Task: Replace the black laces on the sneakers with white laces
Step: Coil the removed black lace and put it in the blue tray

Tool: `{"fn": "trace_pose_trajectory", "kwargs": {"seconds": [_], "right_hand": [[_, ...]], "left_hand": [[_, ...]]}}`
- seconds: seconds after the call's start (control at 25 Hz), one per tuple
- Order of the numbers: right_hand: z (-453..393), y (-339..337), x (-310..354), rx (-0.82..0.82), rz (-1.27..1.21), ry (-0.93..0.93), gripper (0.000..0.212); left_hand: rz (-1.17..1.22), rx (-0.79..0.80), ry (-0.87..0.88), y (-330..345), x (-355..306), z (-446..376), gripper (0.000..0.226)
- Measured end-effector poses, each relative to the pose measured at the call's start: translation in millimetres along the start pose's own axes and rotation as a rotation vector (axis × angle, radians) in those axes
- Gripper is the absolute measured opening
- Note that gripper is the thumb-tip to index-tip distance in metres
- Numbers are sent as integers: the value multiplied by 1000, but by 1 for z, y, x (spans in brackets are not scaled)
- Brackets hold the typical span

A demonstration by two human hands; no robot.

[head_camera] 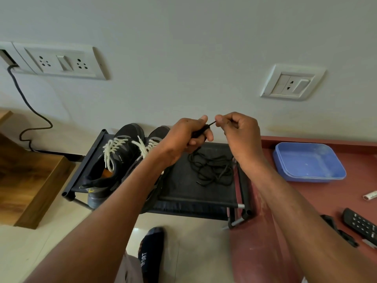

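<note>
Hands meet above the back edge of a low black fabric-topped shoe rack (202, 193), and we hold one black lace between them. Our left hand (187, 133) has its fingers curled around a bunched length of black shoelace (201, 132), thumb up on top. Our right hand (237, 129) pinches the thin tip of that same lace between thumb and forefinger, the other fingers curled in; the short stretch between the two hands runs taut.

On the rack's left half stands a pair of dark grey sneakers (124, 152), toes toward the wall, both threaded with white woven laces (113, 152); our left forearm hides part of the nearer-right shoe. On the rack's right half, near its right edge, lies a loose tangle of black lace (212, 170), and a strand seems to rise from it toward our left hand.

Just right of the rack is a reddish-brown surface (285, 201) carrying a shallow blue plastic tray (308, 162) toward its back edge and a black remote control (361, 223) toward its front right. Below, on the pale tiled floor (193, 237), our foot in a dark sock (152, 252) shows.
</note>
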State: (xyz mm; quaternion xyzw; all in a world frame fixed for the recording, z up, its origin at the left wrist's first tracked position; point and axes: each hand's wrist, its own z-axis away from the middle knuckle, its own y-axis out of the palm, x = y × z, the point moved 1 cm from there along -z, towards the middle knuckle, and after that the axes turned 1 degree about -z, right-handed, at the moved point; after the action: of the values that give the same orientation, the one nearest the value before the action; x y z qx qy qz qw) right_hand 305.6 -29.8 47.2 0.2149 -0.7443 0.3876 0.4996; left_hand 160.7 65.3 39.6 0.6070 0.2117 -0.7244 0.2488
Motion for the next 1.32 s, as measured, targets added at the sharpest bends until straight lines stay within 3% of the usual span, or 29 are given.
{"fn": "trace_pose_trajectory", "kwargs": {"seconds": [0.08,0.16,0.24,0.28,0.32,0.4,0.48,0.56,0.64,0.76,0.84,0.96,1.0,1.08,1.2,1.32], "right_hand": [[0,0,-6,104,101,96,29],[3,5,-8,278,261,140,35],[10,15,-5,410,309,139,39],[13,19,-2,456,289,137,39],[17,21,0,507,253,133,38],[20,21,6,616,133,130,33],[19,14,13,619,-62,146,28],[14,7,17,484,-279,157,28],[6,2,12,271,-344,160,30],[-1,-1,-6,52,-137,186,30],[-1,1,-12,185,123,185,31],[13,16,-6,610,373,119,34],[19,21,-1,703,314,109,33],[25,23,10,731,103,83,29],[16,12,19,413,-208,68,22],[1,1,3,78,-93,23,25]], "left_hand": [[257,161,-36,1,0,-2,49],[638,225,-14,-2,0,-5,46],[974,98,27,-5,-1,-9,41],[1020,-22,62,-7,0,-10,40],[968,-141,104,-10,2,-11,40],[645,-307,169,-17,5,-11,43],[151,-340,186,-17,10,-9,42],[-136,-267,153,-9,13,-6,42],[-137,-162,81,-2,10,-2,49],[139,53,-1,3,3,-1,52],[468,120,9,4,0,-4,45],[852,-73,88,1,-1,-12,39],[813,-161,121,-4,2,-13,39],[457,-313,184,-14,7,-13,42],[-67,-294,205,-13,9,-4,46],[-46,-102,83,-4,4,1,55]]}}
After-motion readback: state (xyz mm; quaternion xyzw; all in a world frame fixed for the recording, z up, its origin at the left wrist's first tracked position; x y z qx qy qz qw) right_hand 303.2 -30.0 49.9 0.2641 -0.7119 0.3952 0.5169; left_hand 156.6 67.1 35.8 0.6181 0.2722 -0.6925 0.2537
